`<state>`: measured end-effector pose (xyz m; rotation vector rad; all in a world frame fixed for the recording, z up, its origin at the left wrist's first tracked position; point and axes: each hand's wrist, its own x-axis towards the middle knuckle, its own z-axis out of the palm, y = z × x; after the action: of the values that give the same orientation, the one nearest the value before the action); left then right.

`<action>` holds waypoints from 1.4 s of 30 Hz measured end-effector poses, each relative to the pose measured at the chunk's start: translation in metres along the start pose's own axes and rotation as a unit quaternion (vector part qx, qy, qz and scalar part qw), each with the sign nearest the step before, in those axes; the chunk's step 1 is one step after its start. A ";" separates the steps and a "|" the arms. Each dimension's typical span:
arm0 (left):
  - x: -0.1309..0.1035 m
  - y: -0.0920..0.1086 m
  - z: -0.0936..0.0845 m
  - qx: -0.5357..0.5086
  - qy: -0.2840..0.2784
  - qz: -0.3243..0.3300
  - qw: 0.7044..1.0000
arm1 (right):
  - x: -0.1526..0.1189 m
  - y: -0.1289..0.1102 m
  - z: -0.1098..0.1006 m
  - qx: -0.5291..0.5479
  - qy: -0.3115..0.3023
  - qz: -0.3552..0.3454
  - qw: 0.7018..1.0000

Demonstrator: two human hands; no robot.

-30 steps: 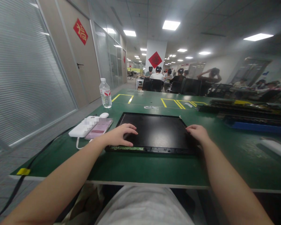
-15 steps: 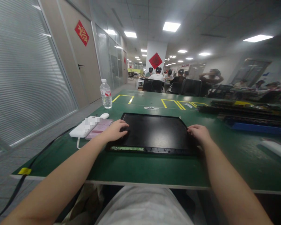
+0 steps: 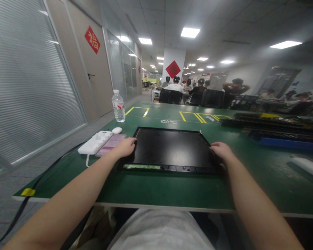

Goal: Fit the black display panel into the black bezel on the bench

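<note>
A black display panel [image 3: 172, 147] lies flat on the green table in front of me, its dark screen facing up. A strip of green circuit board [image 3: 142, 167] shows along its near edge, at the left. My left hand [image 3: 126, 146] is closed on the panel's left edge, fingertips over the frame. On the opposite side, my right hand [image 3: 221, 150] grips the right edge, with its lower fingers hidden beneath or behind the frame.
Left of the panel are a phone [image 3: 111, 144], a white power bank [image 3: 94, 144] with a cable, a white mouse-like object [image 3: 117, 130] and a water bottle [image 3: 118, 107]. Dark stacked parts [image 3: 268, 125] and a blue piece [image 3: 289, 143] lie at right. People sit farther back.
My left hand has slid left, from over the panel's surface to its left edge. My right hand stays at the right edge, and the panel looks unmoved.
</note>
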<state>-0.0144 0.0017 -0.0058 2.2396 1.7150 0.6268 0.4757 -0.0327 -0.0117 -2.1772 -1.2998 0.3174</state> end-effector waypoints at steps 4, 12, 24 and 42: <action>0.000 -0.003 0.002 -0.015 0.014 -0.005 1.000 | -0.001 -0.002 0.006 -0.031 0.003 -0.025 0.999; 0.000 -0.003 -0.002 -0.093 0.053 -0.031 0.994 | -0.004 -0.004 0.007 -0.057 -0.004 -0.032 0.998; -0.009 0.034 -0.022 -0.527 0.072 -0.180 0.827 | -0.002 -0.001 0.009 -0.047 0.006 -0.036 0.998; -0.004 0.037 -0.023 -0.594 0.068 -0.268 0.755 | -0.004 -0.005 0.008 -0.063 0.004 -0.034 0.997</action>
<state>0.0051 -0.0136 0.0303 0.7824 1.2474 1.2464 0.4665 -0.0319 -0.0155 -2.2289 -1.4202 0.2034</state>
